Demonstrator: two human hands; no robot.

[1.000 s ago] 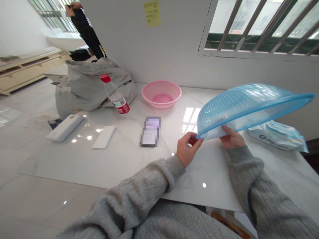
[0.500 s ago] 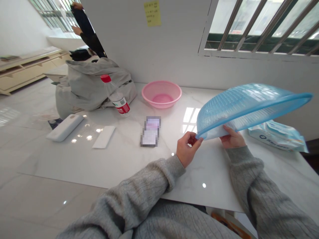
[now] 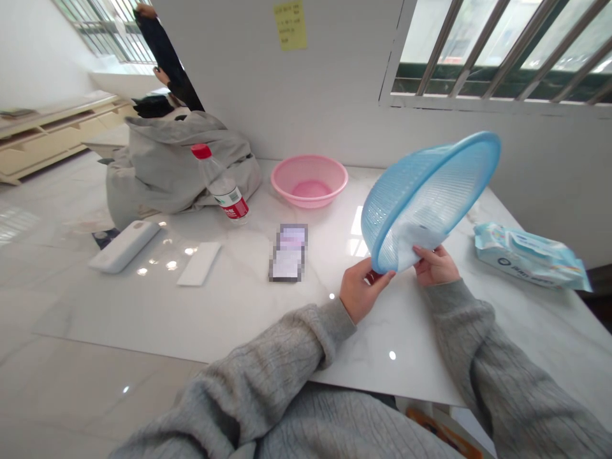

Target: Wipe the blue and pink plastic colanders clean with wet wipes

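Currently, the left hand (image 3: 362, 293) pinches the rim and the right hand (image 3: 436, 266) grips a white cloth (image 3: 415, 245) against the tilted blue basket (image 3: 425, 204), at two o'clock; a slackened grip could drop it onto the bench (image 3: 143, 312).

**Barred window (image 3: 492, 51) set in a white wall (image 3: 335, 95)**
Glossy tile floor (image 3: 71, 389) is lit by daylight; a cream cabinet (image 3: 43, 124) is placed beyond.

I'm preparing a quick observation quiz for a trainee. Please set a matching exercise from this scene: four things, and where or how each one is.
Things:
1. blue plastic basket
2. plastic bottle with red cap
3. yellow sticky note
4. packet of wet wipes

Places:
A. stuck on the wall
B. held up by the left hand and right hand
C. standing on the counter
D. lying on the counter, right of the hands

Pairs: 1-B, 2-C, 3-A, 4-D
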